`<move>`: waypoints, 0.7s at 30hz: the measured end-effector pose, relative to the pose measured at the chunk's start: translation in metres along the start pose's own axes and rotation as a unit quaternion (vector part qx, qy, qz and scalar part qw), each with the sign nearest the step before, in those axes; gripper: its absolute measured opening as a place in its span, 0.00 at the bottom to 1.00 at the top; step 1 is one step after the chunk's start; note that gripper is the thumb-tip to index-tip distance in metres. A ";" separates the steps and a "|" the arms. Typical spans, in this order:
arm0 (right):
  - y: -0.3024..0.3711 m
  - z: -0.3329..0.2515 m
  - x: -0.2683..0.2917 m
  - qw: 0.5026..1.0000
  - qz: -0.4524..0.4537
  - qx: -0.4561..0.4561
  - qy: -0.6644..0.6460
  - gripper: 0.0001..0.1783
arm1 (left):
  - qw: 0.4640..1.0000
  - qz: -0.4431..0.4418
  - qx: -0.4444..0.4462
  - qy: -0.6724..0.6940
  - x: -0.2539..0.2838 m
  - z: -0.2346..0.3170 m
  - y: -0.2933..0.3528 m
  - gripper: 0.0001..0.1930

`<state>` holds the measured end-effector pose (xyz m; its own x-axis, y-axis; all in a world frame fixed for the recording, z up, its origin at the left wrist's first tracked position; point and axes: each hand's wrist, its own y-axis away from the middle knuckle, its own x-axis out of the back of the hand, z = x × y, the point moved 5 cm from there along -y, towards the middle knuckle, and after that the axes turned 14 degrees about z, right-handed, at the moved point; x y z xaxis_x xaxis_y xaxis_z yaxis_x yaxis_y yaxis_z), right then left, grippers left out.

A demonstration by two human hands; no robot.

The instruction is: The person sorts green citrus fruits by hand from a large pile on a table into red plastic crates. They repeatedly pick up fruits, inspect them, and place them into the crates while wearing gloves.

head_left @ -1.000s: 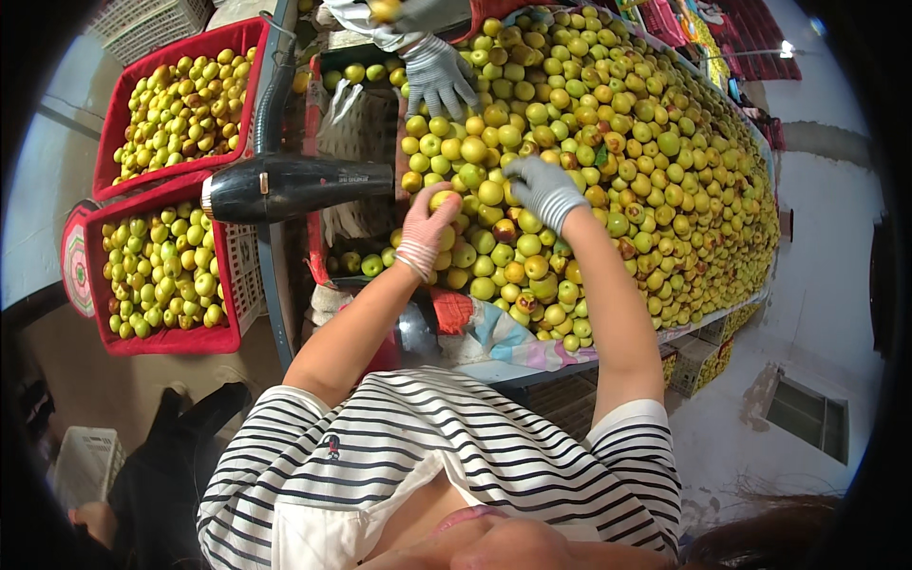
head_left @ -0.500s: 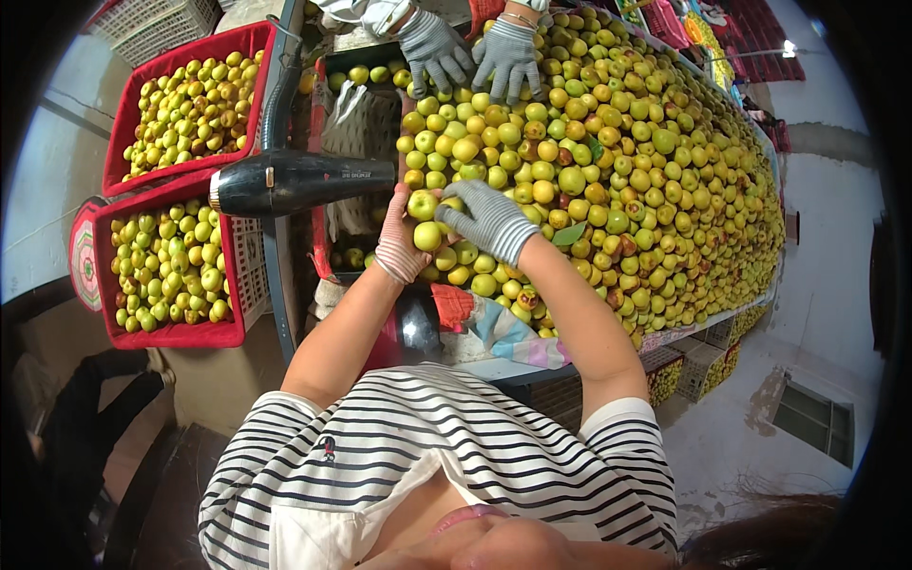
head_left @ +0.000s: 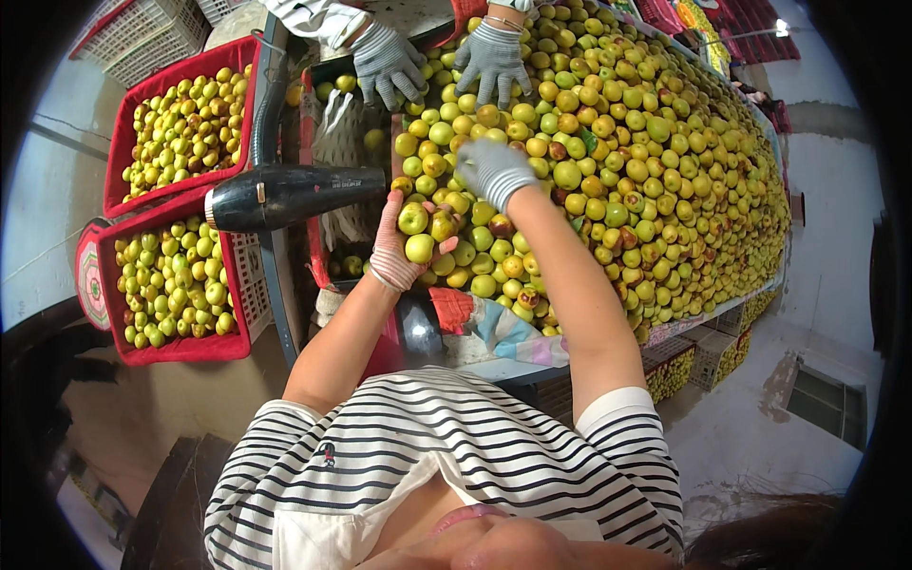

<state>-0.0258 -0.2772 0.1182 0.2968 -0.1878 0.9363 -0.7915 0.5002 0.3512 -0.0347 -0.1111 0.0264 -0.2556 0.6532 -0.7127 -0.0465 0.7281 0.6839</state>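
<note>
My left hand [head_left: 391, 249], in a pale pinkish glove, cups several yellow-green jujubes [head_left: 418, 249] in its palm. Its fingers curl up around them, beside the near left edge of the fruit pile [head_left: 655, 199]. Over that pile is my right hand [head_left: 494, 173], in a grey glove with a white striped cuff. Motion smears its fingers, and whether it holds a fruit cannot be made out. A black hair dryer [head_left: 304, 195] lies on its side, with its nozzle end just above my left hand.
Across the table a co-worker's grey-gloved hands [head_left: 494, 59] reach over the fruit. A netting-lined bin [head_left: 309, 142] sits behind the dryer nozzle. Two red-lined crates [head_left: 112, 166] of jujubes stand at left. Coloured cloth [head_left: 503, 328] covers the table's near edge.
My right hand has moved from beside my left hand up over the pile. The left palm now shows more of its jujubes. The co-worker's hand on the left has shifted left toward the bin.
</note>
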 end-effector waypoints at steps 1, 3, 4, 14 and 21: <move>-0.007 0.005 0.013 0.996 0.092 0.009 -0.010 0.15 | 1.000 -0.024 0.003 0.001 -0.001 0.000 0.000 0.27; -0.027 0.014 0.022 0.984 0.178 0.012 0.014 0.15 | 1.000 -0.024 0.000 -0.004 0.000 -0.001 0.003 0.26; -0.039 0.021 0.018 0.984 0.170 0.003 0.052 0.16 | 1.000 -0.027 0.003 -0.007 -0.002 -0.003 0.004 0.26; -0.067 -0.032 0.099 0.898 0.241 0.124 -0.346 0.27 | 0.998 -0.047 -0.012 -0.037 -0.001 -0.004 0.004 0.25; -0.029 0.040 0.101 0.947 0.178 -0.008 -0.267 0.18 | 0.998 -0.050 -0.024 -0.030 -0.004 -0.002 0.005 0.24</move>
<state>0.0059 -0.3449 0.2027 -0.3030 -0.4033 0.8634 -0.7811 0.6241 0.0174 -0.0362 -0.1111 0.0329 -0.1886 0.5901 -0.7850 -0.1157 0.7804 0.6144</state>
